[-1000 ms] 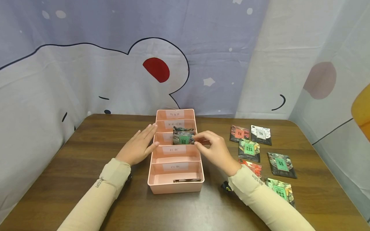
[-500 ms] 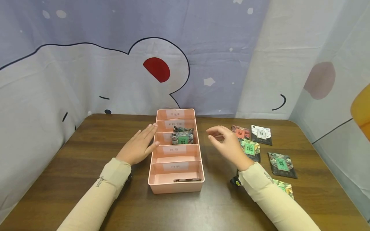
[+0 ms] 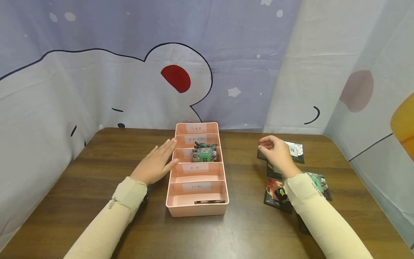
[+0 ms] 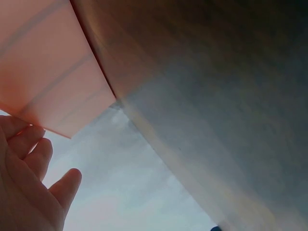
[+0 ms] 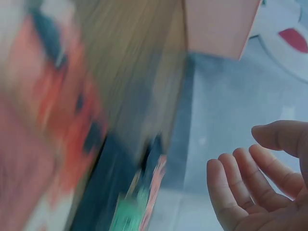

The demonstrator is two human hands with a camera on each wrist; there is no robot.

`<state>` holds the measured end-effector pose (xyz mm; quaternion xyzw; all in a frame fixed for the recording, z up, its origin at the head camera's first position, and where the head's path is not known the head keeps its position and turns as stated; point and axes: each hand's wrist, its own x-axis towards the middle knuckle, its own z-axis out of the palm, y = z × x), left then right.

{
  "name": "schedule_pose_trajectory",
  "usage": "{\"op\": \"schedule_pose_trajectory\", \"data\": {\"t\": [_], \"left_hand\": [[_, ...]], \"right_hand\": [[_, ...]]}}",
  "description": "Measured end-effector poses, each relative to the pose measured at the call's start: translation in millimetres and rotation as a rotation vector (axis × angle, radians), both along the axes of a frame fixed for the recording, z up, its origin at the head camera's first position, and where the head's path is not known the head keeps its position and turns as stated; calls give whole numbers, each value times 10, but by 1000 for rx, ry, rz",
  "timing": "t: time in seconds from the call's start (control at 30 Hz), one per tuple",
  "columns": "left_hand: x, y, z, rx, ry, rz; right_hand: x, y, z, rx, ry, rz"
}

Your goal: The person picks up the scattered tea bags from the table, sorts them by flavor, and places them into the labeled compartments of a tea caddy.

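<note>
Currently, a person's left hand (image 3: 155,163) rests against a pink divided box (image 3: 197,212) while the right hand (image 3: 279,156) hovers over the right side of the brown table (image 3: 239,233).

From where I stand, the left fingers are straight, thumb spread, fingertips touching the box's left rim. The right thumb stands apart from four loosely bent fingers, with a gap between. Mid-table, the box has a green-labelled packet (image 3: 204,155) in its middle compartment, a dark packet (image 3: 205,145) just beyond, and a packet's edge (image 3: 209,202) in the nearest compartment. Beside the right hand lies a white packet (image 3: 295,150); nearer, a red packet (image 3: 271,187).
</note>
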<state>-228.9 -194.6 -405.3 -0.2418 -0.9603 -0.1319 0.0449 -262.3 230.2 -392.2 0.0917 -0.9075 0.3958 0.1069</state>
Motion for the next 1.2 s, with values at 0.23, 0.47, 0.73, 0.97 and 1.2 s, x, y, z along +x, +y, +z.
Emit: {"op": "schedule_pose_trajectory", "data": {"t": [0.23, 0.47, 0.73, 0.97, 1.2], "left_hand": [[-3, 0, -2, 1, 9, -5], [-8, 5, -12, 6, 14, -8], [9, 5, 8, 7, 2, -3], [11, 8, 5, 9, 1, -2], [1, 6, -2, 10, 7, -2]], "right_hand": [[-95, 221, 3, 48, -127, -84], [-175, 338, 9, 144, -212, -180], [-288, 395, -7, 212, -259, -206], [-398, 389, -52, 243, -339, -212], [-422, 330, -25, 293, -378, -221]]}}
